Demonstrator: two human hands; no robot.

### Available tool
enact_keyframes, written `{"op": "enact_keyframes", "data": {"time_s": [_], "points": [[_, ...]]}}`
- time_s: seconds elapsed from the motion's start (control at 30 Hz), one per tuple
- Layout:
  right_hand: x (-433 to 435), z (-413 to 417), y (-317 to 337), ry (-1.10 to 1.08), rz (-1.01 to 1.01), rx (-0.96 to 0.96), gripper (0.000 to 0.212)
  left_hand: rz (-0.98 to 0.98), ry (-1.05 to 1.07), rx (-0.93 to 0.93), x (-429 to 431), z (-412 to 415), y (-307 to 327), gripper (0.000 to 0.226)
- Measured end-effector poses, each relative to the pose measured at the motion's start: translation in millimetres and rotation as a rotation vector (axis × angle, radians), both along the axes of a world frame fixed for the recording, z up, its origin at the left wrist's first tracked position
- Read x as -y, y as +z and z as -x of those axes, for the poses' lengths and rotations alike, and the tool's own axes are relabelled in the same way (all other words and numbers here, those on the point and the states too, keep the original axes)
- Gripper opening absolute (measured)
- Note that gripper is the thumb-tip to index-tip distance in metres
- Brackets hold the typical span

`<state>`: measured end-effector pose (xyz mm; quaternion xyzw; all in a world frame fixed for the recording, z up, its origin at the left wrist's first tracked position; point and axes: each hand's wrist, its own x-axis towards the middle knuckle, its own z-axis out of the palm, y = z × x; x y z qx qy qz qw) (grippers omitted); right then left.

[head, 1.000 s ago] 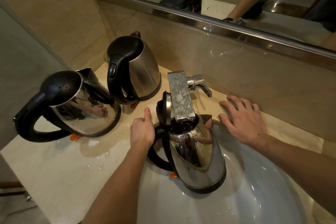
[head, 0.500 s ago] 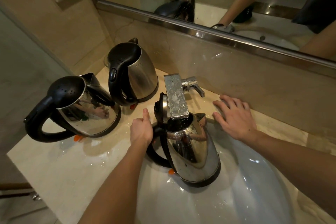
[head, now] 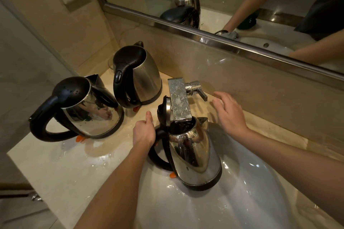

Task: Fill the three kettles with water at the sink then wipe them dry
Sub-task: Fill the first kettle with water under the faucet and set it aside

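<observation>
The left hand (head: 144, 133) is closed tight around the black handle (head: 158, 156) of the kettle in the sink (head: 194, 156), with the thumb sticking up. This grip holds the kettle steady in the sink (head: 260, 197). The lid (head: 164, 109) is flipped up, and the open top sits right under the tap spout (head: 179, 98), so water can fall straight in. It is hard to tell whether water is running right now.

The right hand (head: 230, 113) is open, with its fingers spread and nothing in it. It is just to the right of the tap lever (head: 197, 89), near it but apart. It is likely there so it can turn the water on or off fast.

Two more kettles stand on the wet counter (head: 61, 165), left of the left hand. The near kettle (head: 89, 111) and the far kettle (head: 143, 78) both have their lids down and drops on top. They are out of the way there, and they look like they need wiping.
</observation>
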<state>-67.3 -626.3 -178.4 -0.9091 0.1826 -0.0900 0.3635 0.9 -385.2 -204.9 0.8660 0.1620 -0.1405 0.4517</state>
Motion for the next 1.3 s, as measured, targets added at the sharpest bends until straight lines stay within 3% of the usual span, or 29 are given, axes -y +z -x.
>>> {"op": "enact_keyframes", "data": {"time_s": [0.13,0.63,0.8,0.97,1.07,1.3], "points": [[-15.3,-2.4,19.1,0.047,-0.119,0.08,0.062,-0.001,-0.001,-0.002,-0.4,0.0,-0.2,0.058],[-39.8,4.1,26.4,0.01,-0.198,0.103,0.066,-0.01,-0.003,0.013,-0.2,-0.4,-3.0,0.055],[-47.4,5.6,26.3,0.003,-0.213,0.12,0.051,-0.033,-0.007,0.012,-0.3,-1.1,-5.1,0.053],[-44.5,9.1,21.7,0.011,-0.256,0.102,0.055,-0.025,-0.005,0.0,0.6,-1.0,-3.8,0.053],[-45.0,13.9,21.1,0.008,-0.331,0.086,0.043,-0.025,-0.017,-0.006,-0.5,-1.5,-5.4,0.053],[-60.4,21.2,13.9,-0.203,-0.64,0.003,0.045,-0.006,-0.025,-0.009,-1.7,-1.0,-4.1,0.054]]}}
